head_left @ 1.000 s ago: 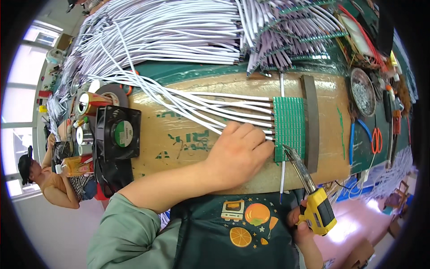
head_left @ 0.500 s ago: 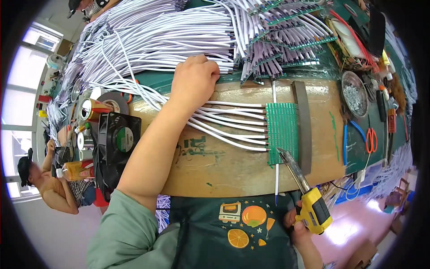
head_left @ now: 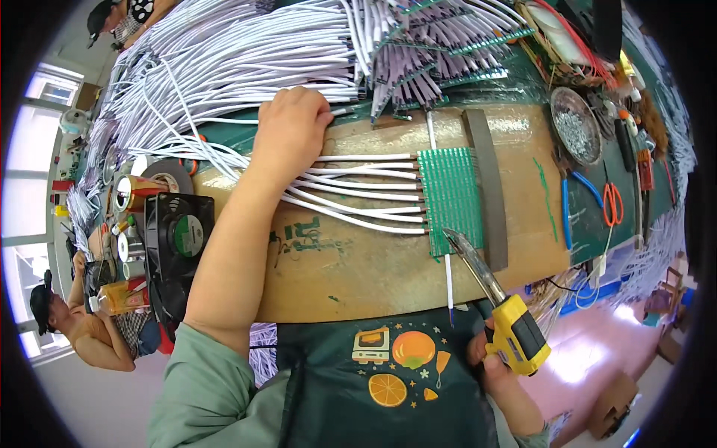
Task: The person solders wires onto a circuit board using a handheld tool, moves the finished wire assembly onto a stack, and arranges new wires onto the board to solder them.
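My left hand (head_left: pixel 293 125) reaches across the wooden board (head_left: pixel 351 261) to the heap of white cables (head_left: pixel 246 60) and closes on a white cable at the heap's near edge. Several white cables (head_left: pixel 358 198) run from under that hand to a green circuit strip (head_left: pixel 450 198) lying on the board. My right hand (head_left: pixel 493 362), low at the board's front edge, grips a yellow and black soldering iron (head_left: pixel 515 328). Its metal tip (head_left: pixel 459 246) points up at the lower corner of the green strip.
A black fan (head_left: pixel 178 243) and cans stand at the board's left end. A grey bar (head_left: pixel 489 187) lies right of the strip. A round metal dish (head_left: pixel 576 134), red-handled scissors (head_left: pixel 612 205) and tools sit at the right. Another person (head_left: pixel 75 328) is at lower left.
My left hand has left the cables beside the green strip and moved up and to the left to the cable heap. The soldering iron has stayed near the strip's lower corner.
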The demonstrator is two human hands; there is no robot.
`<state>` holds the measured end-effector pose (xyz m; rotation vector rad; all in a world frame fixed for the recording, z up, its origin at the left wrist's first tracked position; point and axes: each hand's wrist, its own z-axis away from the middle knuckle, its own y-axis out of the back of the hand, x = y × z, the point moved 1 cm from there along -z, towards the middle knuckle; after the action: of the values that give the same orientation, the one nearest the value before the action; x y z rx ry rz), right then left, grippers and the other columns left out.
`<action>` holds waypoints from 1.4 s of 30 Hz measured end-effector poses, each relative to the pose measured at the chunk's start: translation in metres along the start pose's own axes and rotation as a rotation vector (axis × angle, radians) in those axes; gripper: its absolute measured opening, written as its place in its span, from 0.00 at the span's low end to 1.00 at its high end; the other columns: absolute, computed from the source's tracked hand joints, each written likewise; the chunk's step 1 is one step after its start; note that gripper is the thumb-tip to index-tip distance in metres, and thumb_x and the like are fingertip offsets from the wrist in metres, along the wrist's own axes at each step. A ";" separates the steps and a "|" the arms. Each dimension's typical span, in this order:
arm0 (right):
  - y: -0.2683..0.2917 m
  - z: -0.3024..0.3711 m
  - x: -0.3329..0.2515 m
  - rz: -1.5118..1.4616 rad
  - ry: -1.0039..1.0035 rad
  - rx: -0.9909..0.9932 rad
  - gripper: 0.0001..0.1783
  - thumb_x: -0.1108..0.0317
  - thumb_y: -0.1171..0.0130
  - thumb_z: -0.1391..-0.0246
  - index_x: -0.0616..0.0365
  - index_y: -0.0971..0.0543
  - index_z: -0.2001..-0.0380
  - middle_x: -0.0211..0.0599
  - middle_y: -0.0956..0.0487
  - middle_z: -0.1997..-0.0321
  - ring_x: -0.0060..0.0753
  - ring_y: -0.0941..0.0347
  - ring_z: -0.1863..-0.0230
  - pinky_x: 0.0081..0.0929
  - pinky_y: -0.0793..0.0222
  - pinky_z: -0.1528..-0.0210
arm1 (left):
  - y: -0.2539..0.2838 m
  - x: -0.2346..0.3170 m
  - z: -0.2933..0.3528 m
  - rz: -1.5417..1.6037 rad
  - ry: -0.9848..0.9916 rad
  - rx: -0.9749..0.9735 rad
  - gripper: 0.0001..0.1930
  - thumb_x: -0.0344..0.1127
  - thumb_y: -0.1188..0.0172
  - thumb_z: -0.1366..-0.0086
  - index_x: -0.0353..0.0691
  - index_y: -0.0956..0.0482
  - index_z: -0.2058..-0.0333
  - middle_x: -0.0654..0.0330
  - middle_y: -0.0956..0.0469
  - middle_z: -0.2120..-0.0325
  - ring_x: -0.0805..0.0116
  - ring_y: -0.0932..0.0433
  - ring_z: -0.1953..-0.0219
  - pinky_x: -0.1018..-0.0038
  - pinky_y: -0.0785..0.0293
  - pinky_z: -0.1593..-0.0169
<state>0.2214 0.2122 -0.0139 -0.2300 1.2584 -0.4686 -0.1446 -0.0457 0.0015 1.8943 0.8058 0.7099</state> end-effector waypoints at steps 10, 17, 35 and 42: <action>0.001 -0.002 0.004 0.008 0.031 -0.008 0.25 0.60 0.36 0.45 0.61 0.33 0.51 0.26 0.35 0.76 0.21 0.40 0.78 0.22 0.43 0.76 | 0.056 0.122 0.056 0.647 -0.112 -0.285 0.06 0.29 0.35 0.42 0.41 0.20 0.65 0.58 0.23 0.69 0.55 0.22 0.67 0.65 0.25 0.63; 0.015 0.003 0.008 0.162 0.048 -0.056 0.17 0.58 0.37 0.43 0.58 0.31 0.64 0.27 0.35 0.75 0.23 0.39 0.75 0.23 0.42 0.71 | 0.027 0.131 0.079 0.451 -0.148 -0.152 0.04 0.30 0.37 0.45 0.42 0.24 0.70 0.58 0.28 0.74 0.58 0.25 0.70 0.63 0.27 0.67; 0.015 0.002 0.003 0.246 0.047 -0.064 0.14 0.61 0.38 0.44 0.55 0.30 0.76 0.26 0.34 0.79 0.25 0.38 0.77 0.26 0.43 0.73 | 0.032 0.133 0.077 0.374 -0.175 -0.203 0.06 0.29 0.34 0.45 0.42 0.21 0.69 0.60 0.25 0.72 0.58 0.25 0.69 0.64 0.32 0.63; 0.016 0.005 0.006 0.229 0.058 -0.024 0.12 0.62 0.38 0.44 0.57 0.28 0.66 0.26 0.33 0.77 0.24 0.37 0.77 0.24 0.42 0.73 | 0.032 0.133 0.077 0.353 -0.187 -0.209 0.06 0.30 0.34 0.45 0.42 0.21 0.69 0.60 0.25 0.73 0.60 0.25 0.69 0.64 0.34 0.64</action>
<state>0.2308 0.2229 -0.0246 -0.0909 1.3299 -0.2648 0.0027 0.0052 0.0182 1.8945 0.2694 0.7829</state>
